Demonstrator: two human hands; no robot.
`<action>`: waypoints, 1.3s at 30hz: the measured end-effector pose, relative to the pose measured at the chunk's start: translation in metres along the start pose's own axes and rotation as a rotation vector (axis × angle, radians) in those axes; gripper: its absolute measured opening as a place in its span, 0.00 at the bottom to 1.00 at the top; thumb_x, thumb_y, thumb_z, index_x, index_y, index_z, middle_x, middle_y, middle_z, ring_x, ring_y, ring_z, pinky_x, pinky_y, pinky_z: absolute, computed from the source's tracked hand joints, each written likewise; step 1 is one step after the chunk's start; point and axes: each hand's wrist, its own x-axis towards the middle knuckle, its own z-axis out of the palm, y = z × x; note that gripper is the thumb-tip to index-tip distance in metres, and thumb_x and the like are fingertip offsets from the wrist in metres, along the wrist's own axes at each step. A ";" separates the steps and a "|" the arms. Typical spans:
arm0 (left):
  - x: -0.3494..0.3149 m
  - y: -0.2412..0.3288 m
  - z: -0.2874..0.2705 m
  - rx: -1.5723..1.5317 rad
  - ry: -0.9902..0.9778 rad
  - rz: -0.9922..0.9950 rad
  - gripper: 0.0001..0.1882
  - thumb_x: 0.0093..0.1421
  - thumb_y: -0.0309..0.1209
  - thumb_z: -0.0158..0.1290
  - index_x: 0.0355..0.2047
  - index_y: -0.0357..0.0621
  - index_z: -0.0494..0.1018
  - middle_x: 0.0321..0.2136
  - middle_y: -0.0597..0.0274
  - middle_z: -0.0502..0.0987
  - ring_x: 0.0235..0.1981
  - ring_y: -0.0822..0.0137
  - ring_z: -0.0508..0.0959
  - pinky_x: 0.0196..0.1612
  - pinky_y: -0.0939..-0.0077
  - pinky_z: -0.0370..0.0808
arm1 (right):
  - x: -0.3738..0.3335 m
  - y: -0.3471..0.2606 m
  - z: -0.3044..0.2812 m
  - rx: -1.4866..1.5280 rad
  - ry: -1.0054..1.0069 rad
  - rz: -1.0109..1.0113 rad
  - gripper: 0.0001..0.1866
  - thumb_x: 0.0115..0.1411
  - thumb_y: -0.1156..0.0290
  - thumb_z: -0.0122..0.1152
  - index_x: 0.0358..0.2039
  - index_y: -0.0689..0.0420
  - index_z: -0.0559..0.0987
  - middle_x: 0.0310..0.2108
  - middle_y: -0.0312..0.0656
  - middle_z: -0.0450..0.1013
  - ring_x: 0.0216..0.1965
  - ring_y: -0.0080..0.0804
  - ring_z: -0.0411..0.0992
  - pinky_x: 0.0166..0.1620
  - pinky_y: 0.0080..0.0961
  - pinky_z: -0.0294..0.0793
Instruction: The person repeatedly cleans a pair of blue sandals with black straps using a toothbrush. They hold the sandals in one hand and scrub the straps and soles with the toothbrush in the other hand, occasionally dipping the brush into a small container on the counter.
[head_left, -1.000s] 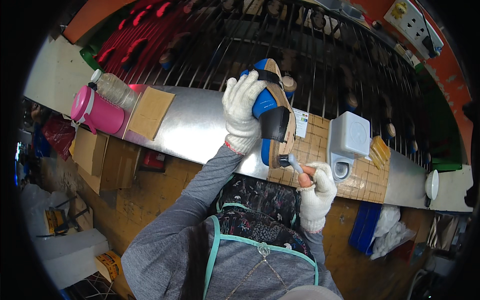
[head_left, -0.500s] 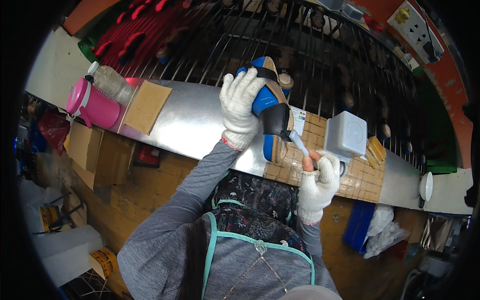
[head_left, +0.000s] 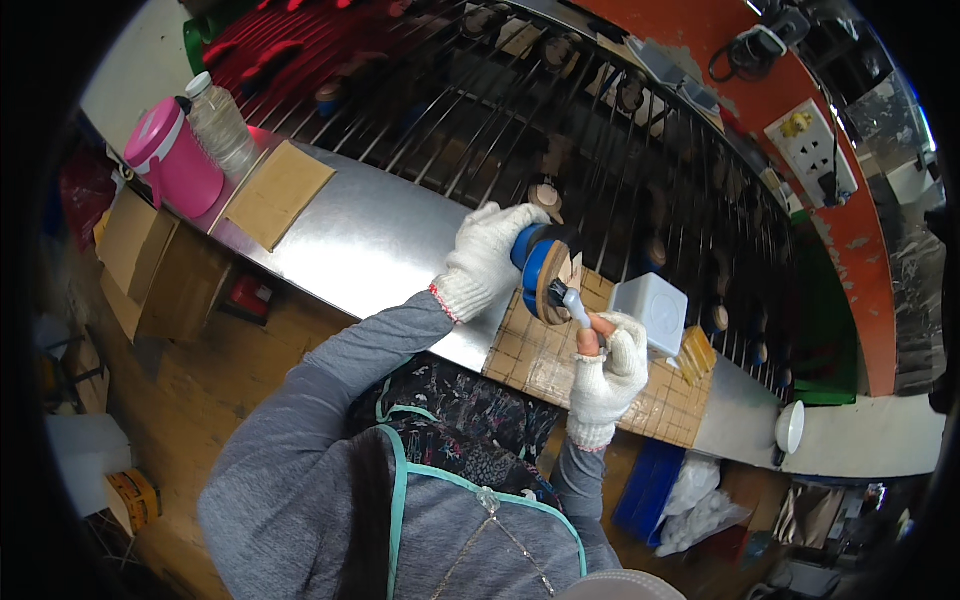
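Note:
My left hand (head_left: 489,258), in a white knitted glove, is closed around a blue shoe last with a sandal (head_left: 540,284) on it, gripping the far end. The tan sole edge and heel face my right side. In my right hand (head_left: 611,368), gloved with bare fingertips showing, a small brush (head_left: 577,307) with a pale handle is pinched. Its dark bristles meet or nearly meet the near end of the sole; exact contact is hard to make out. A white square plastic container (head_left: 652,312) stands just beyond my right hand, on the bench.
A patterned tan board (head_left: 648,406) lies on the metal bench (head_left: 372,215). Beyond runs a rack of metal rods (head_left: 470,135) carrying more lasts. At left are a pink jug (head_left: 178,160), a clear bottle (head_left: 222,128) and a cardboard sheet (head_left: 280,195). A yellowish block (head_left: 694,355) sits beside the container.
The sandal on its last has been turned and tilted, so less of its straps shows. It now sits lower, and the brush has stayed near its near end. The whole view has rotated somewhat.

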 end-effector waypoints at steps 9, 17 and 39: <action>0.006 0.021 -0.029 -0.045 -0.638 -0.246 0.47 0.36 0.22 0.75 0.60 0.50 0.69 0.44 0.55 0.82 0.48 0.55 0.82 0.53 0.62 0.80 | 0.048 -0.004 -0.014 0.016 -0.122 -0.143 0.10 0.55 0.74 0.71 0.36 0.65 0.84 0.34 0.42 0.74 0.37 0.31 0.72 0.40 0.24 0.71; 0.001 0.022 -0.043 -0.705 -1.003 -0.457 0.48 0.30 0.15 0.74 0.57 0.34 0.69 0.46 0.47 0.81 0.49 0.54 0.81 0.53 0.63 0.80 | 0.057 0.005 -0.019 0.028 -0.232 -0.132 0.11 0.54 0.70 0.73 0.34 0.63 0.84 0.34 0.42 0.74 0.36 0.31 0.72 0.38 0.25 0.70; -0.025 0.004 -0.022 -1.226 -1.435 -0.564 0.39 0.35 0.08 0.67 0.52 0.34 0.73 0.47 0.44 0.80 0.52 0.53 0.79 0.51 0.60 0.81 | 0.028 0.040 -0.028 -0.195 -0.183 -0.100 0.09 0.52 0.71 0.72 0.32 0.62 0.84 0.34 0.43 0.76 0.36 0.34 0.73 0.39 0.28 0.72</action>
